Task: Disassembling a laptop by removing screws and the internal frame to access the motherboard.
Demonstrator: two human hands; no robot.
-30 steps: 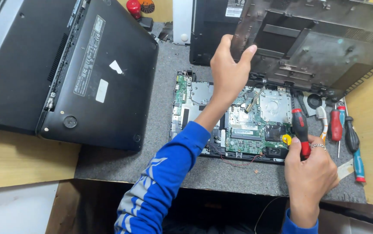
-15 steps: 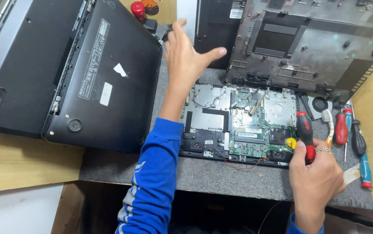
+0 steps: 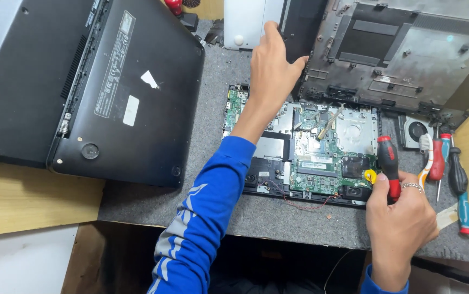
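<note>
- Teardown of the opened laptop (image 3: 321, 152) looks like the step in hand: it lies on the grey mat (image 3: 191, 201) in front of you with its board bare.
- Your left hand (image 3: 270, 68) reaches up to the left edge of the lifted cover (image 3: 408, 54), thumb against it. Whether it truly grips cannot be told.
- Your right hand (image 3: 400, 218) is clenched round the red-and-black screwdriver (image 3: 389, 163), tip down at the board's right edge beside a yellow round part (image 3: 370, 176).
- A closed black laptop (image 3: 136, 98) lies left; spare tools (image 3: 457, 179) lie right.
- Next move, as I judge it, calls for a steady cover and a tip seated squarely, clear of the loose red wire (image 3: 299, 204).
</note>
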